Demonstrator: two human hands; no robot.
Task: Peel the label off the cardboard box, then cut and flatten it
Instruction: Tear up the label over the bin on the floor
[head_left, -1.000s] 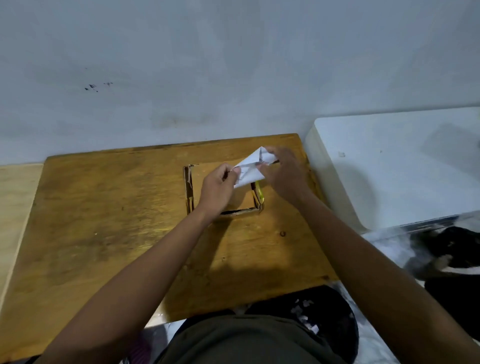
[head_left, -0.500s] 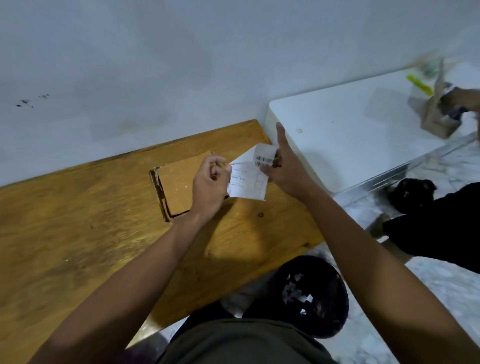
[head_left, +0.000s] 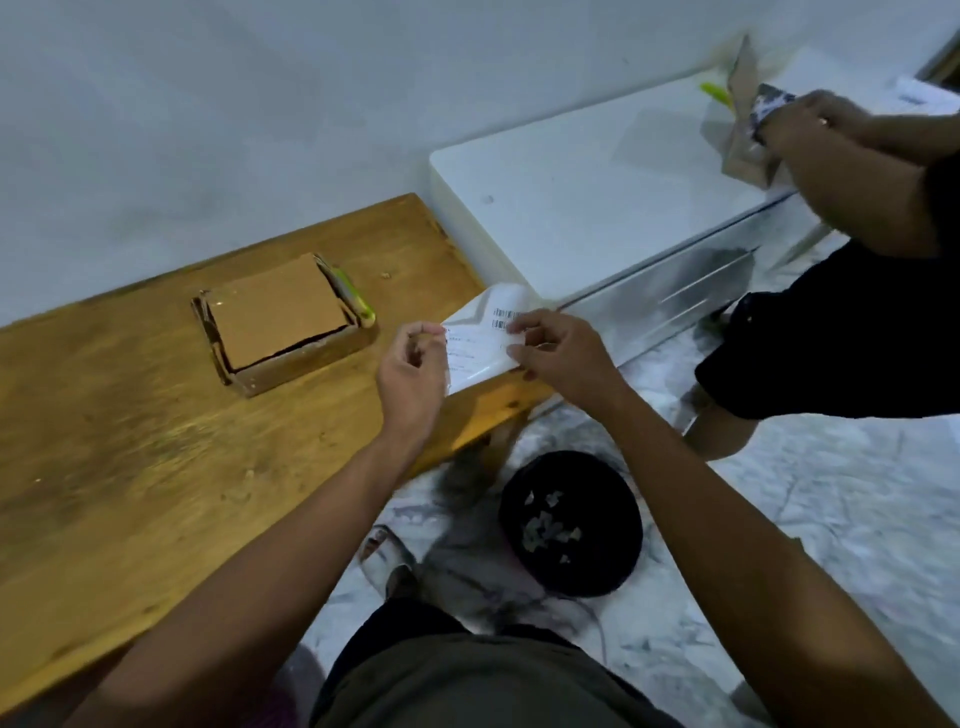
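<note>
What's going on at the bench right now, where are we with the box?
The label is off the cardboard box and held over the wooden bench's right end, pinched between the left hand and right hand. The box sits uncut on the bench, a yellow-green tool against its far side. A black bin holding paper scraps stands on the floor below. A second person works at the white table.

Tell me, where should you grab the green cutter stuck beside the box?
Probably by its near end: the green cutter lies wedged along the right wall of the cardboard box, tip poking out at the front corner. Come from the right side and pinch that exposed end, since the box blocks the left.
</note>
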